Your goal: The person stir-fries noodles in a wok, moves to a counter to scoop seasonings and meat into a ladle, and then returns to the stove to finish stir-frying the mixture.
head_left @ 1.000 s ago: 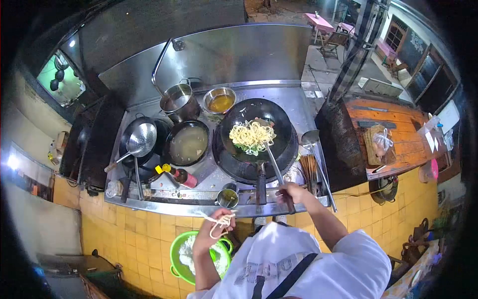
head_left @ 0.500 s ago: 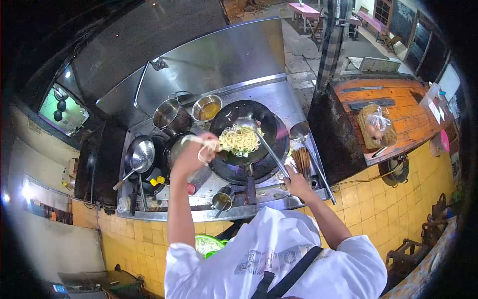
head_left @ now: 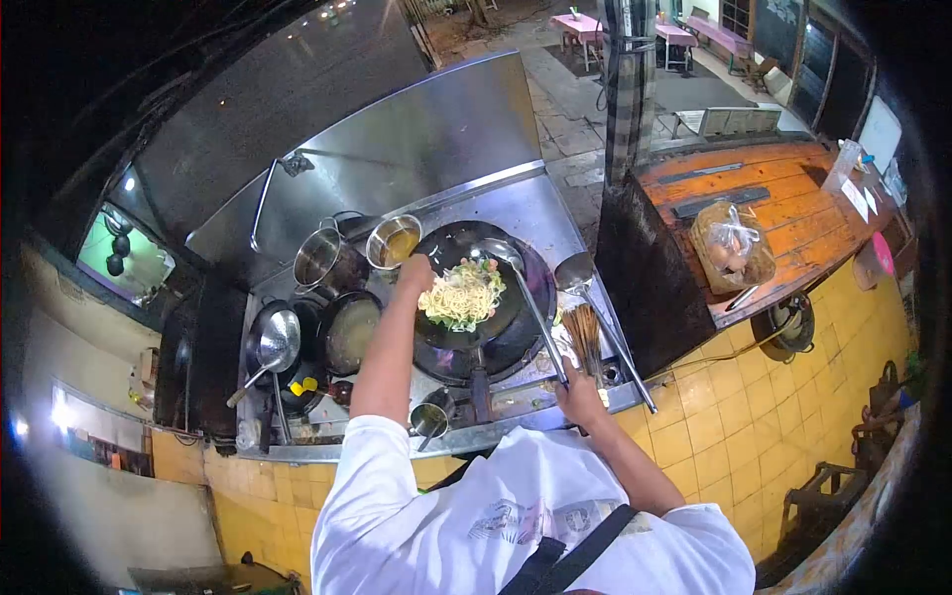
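Note:
A black wok (head_left: 516,327) on the stove holds noodles (head_left: 463,300) with green vegetables and some pinkish pieces. Over the wok's left rim, my left hand (head_left: 416,274) touches or hovers at the edge of the noodles; its fingers are too small and turned away to make out. My right hand (head_left: 580,395) is closed around the handle of a metal ladle (head_left: 540,319), whose bowl rests at the far side of the wok. The wok's handle (head_left: 480,393) points toward me.
Left of the wok stand a steel pot (head_left: 323,260), a bowl of yellowish liquid (head_left: 394,243) and a pan of liquid (head_left: 352,330). A strainer (head_left: 279,342) lies farther left. A spatula (head_left: 615,337) and a stick brush (head_left: 585,332) lie right; beyond is a wooden table (head_left: 793,203).
My left hand has moved from left of the wok to its rim, and the noodle strands that hung from it no longer show. My right hand still grips the ladle. The camera view has shifted.

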Demonstrator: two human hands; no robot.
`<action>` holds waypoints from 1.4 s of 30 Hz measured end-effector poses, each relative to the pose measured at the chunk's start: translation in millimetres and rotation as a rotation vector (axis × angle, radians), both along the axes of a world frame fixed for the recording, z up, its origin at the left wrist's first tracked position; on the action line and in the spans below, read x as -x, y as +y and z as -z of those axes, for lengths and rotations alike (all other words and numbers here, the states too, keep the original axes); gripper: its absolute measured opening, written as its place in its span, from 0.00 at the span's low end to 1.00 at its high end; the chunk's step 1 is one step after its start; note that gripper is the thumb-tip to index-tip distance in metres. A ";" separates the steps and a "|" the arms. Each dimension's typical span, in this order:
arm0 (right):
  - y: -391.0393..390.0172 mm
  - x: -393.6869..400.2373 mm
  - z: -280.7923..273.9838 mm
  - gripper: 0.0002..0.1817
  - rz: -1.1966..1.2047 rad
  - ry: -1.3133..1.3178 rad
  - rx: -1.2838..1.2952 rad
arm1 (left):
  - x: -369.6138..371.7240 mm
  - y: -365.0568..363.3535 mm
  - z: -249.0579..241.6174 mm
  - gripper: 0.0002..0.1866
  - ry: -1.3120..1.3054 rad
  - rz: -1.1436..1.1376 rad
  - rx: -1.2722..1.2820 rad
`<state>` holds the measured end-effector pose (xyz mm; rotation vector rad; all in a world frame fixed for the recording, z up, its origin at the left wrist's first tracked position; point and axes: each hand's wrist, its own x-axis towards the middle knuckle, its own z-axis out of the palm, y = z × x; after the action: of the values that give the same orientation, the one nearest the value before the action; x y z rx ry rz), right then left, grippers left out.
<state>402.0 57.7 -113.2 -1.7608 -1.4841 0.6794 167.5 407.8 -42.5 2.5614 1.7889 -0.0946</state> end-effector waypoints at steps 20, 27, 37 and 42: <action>60.7 -10.5 -93.8 0.19 -0.448 -0.543 0.300 | 24.5 -31.5 -119.3 0.08 -0.355 -0.081 -0.347; 81.7 37.6 20.2 0.20 -0.494 -0.725 0.076 | 36.2 -31.1 -112.5 0.08 -0.649 -0.158 -0.364; 84.1 37.6 -23.1 0.22 -0.380 -0.544 0.324 | 49.6 -60.0 -139.9 0.09 -1.083 -0.235 -0.291; 82.8 -9.9 -80.6 0.23 -0.390 -0.506 0.261 | 67.5 -86.5 -157.8 0.06 -1.754 -0.200 -0.135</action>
<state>411.9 140.4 -32.6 -1.9532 -2.2063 0.6710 100.1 321.3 115.3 1.2468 1.0883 1.6299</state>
